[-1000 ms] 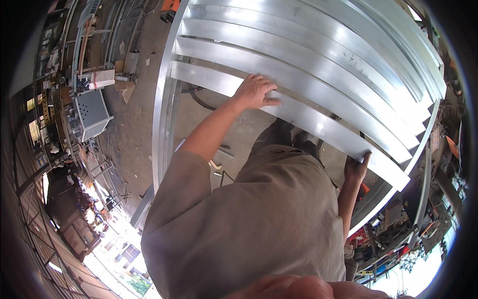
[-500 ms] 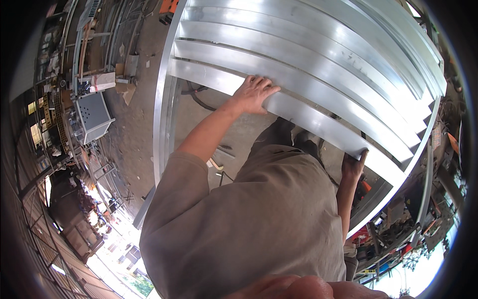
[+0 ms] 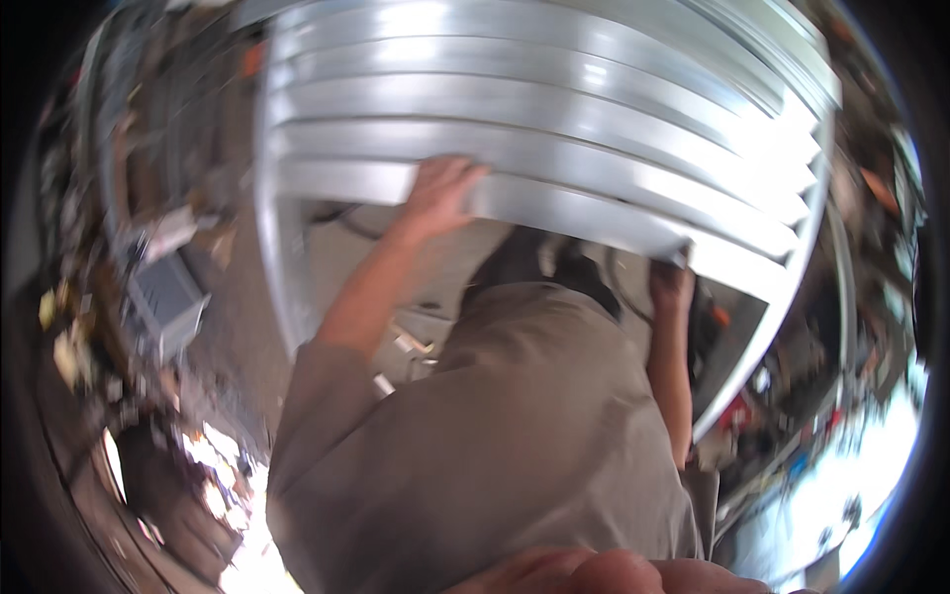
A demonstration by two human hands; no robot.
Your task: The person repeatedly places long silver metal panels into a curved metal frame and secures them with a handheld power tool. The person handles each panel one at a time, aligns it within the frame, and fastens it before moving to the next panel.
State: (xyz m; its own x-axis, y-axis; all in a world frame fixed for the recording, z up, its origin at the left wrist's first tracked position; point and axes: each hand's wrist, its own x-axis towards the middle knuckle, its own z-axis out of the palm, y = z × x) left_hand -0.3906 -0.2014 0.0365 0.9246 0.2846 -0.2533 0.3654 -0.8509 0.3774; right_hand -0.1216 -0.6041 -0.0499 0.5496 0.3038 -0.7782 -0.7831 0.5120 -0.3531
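A large silvery metal frame (image 3: 265, 178) with several overlapping slats, like a louvre panel, stands before me. My left hand (image 3: 442, 193) is wrapped over the nearest slat (image 3: 574, 213), left of its middle, fingers on top. Farther right, my right hand (image 3: 673, 280) grips the lower edge of that same slat, its thumb side at the front face and the other fingers mostly hidden. Both hands are smeared by motion. Below the slat, the frame's opening shows the floor and my legs.
A grey box-like cabinet (image 3: 168, 302) stands on the floor at the left, near racks of metal stock. Small scraps (image 3: 411, 345) lie on the floor inside the opening. Cluttered tools and materials (image 3: 782, 396) line the right side.
The view has turned and blurred, so the slatted frame sits farther left and more level in the picture. Both hands keep about the same places on the slat.
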